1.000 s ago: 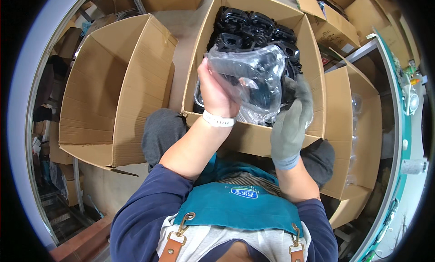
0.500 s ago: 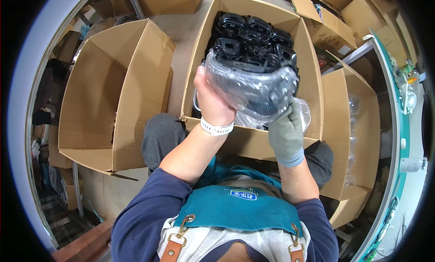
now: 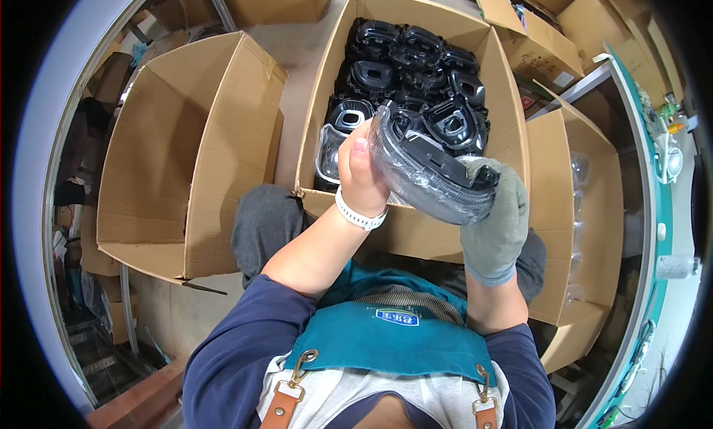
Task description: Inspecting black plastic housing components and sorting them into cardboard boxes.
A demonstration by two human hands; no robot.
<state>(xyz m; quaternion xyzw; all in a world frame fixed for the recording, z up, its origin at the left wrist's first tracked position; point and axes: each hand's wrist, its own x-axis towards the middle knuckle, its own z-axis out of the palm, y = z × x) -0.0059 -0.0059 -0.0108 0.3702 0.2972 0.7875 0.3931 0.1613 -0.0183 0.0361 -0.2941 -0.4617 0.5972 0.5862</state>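
Observation:
A car headlamp [image 3: 427,173] with a clear ribbed lens and a black housing hangs tilted over the near edge of a cardboard box [image 3: 505,102]. My bare left hand [image 3: 360,173] is closed on its left end, thumb up along the lens. At its right end my right hand [image 3: 499,214], in a grey glove, wraps round the housing. Inside the box, several similar black lamp units [image 3: 375,76] lie in rows. One with a clear cover [image 3: 329,153] rests beside my left wrist. The lamp hides part of the near row.
A tall open cardboard box [image 3: 156,154] stands to the left. Another box [image 3: 594,228], holding clear plastic parts along its side, is at the right, by a teal-edged bench [image 3: 661,221]. More cartons [image 3: 538,50] stand at the far right.
Both hands have turned the headlamp, so its black housing side now faces up more. It has shifted right and nearer, uncovering units in the box.

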